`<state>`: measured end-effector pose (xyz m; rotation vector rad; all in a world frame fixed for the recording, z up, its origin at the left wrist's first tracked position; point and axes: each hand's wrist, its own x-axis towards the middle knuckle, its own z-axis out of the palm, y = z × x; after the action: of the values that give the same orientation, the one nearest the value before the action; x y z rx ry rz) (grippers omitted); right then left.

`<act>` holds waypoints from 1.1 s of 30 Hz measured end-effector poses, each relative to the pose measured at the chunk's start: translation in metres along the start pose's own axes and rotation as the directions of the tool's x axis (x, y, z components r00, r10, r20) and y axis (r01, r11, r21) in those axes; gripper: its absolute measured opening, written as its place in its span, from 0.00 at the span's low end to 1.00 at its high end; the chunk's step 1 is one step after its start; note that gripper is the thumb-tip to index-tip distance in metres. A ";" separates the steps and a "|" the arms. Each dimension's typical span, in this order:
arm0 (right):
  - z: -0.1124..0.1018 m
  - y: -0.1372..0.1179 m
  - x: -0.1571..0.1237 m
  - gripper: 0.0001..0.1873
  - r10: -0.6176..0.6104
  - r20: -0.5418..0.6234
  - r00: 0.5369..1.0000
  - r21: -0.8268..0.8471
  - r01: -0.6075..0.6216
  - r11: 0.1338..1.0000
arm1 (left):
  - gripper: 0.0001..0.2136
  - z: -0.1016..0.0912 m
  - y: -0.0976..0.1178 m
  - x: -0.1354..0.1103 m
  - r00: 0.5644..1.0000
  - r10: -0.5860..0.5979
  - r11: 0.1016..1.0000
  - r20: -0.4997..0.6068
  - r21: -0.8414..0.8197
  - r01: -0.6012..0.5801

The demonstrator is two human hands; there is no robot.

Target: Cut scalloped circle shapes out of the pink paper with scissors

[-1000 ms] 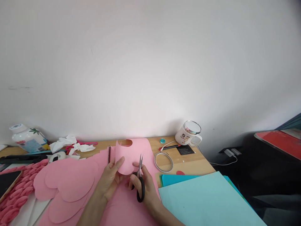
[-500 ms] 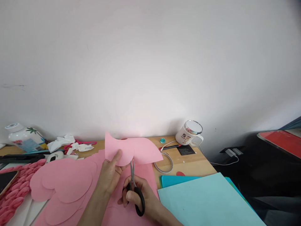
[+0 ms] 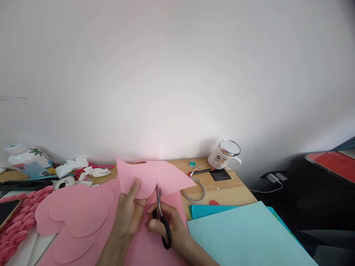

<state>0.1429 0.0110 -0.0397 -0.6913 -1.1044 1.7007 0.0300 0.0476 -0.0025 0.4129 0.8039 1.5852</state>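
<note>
"What's on the head view?"

"It's my only feed. My left hand (image 3: 131,212) is pinched nearly closed on the pink paper (image 3: 145,177), thumb across the front, other fingers partly behind. The paper is raised above the pink sheets (image 3: 174,198) on the desk (image 3: 227,193)."

"And the right?"

"My right hand (image 3: 168,221) is curled round the black handles of the scissors (image 3: 159,209); which finger sits in which loop, I can't make out. The blades stand slightly apart, tips up at the notch in the paper's lower edge. Whether they're biting, I can't tell."

"How would you cut well from there?"

"I'd pinch close to the notch so the paper is stiff there; its long right flap looks unsupported and could bend. Then short bites, turning the paper with my left hand rather than twisting my right wrist. Left fingertips off the blade line, too."

"Anything close by?"

"Pink cutouts (image 3: 87,212) just beside my left forearm, pale blue paper (image 3: 246,232) beside my right. I'd rest no weight on either."
</note>
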 end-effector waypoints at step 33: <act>-0.015 -0.016 0.004 0.19 0.084 -0.169 0.982 -0.076 -0.098 0.992 | 0.14 -0.019 -0.011 0.005 0.998 -0.002 0.910 0.058 0.413 -0.022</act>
<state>0.1601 0.0224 -0.0310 -0.9316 -1.0453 1.6476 0.0243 0.0474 -0.0245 0.7657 1.0988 1.4003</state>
